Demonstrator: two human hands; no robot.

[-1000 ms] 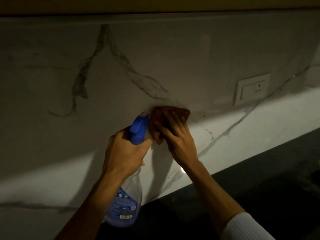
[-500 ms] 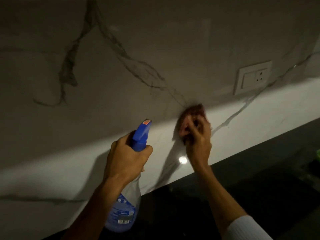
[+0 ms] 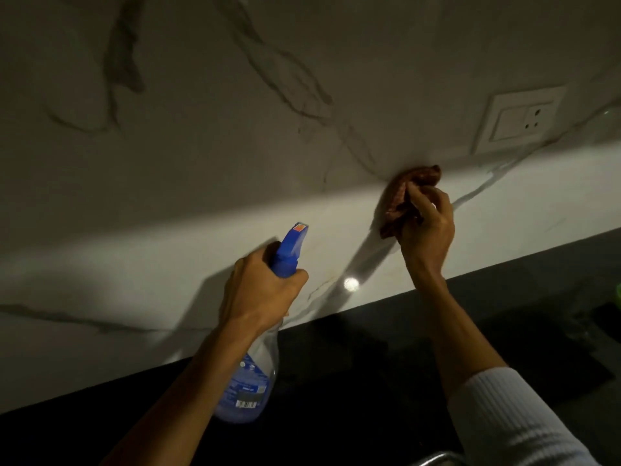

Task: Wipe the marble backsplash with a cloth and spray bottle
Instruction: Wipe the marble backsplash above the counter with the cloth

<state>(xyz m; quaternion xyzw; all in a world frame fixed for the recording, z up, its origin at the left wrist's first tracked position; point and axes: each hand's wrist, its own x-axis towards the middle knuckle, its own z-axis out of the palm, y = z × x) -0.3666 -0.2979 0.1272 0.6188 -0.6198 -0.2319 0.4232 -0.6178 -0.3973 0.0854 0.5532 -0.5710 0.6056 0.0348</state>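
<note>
The white marble backsplash point(image 3: 208, 183) with grey veins fills the upper view, its top half in shadow. My right hand point(image 3: 426, 227) grips a bunched brown cloth point(image 3: 400, 196) and presses it against the marble just left of and below the wall socket. My left hand point(image 3: 262, 290) is wrapped around the neck of a clear spray bottle point(image 3: 248, 375) with a blue trigger head point(image 3: 289, 250); its nozzle points up toward the marble. The bottle hangs in front of the lower backsplash, clear of the wall.
A white switch and socket plate point(image 3: 519, 121) sits on the backsplash at the upper right. A dark countertop point(image 3: 369, 381) runs along the bottom. A metal piece point(image 3: 433, 460) shows at the bottom edge, and something green point(image 3: 617, 294) at the far right.
My right hand has slid the cloth to the right along the marble, toward the socket, and bunched it up. My left hand has kept the bottle in about the same place.
</note>
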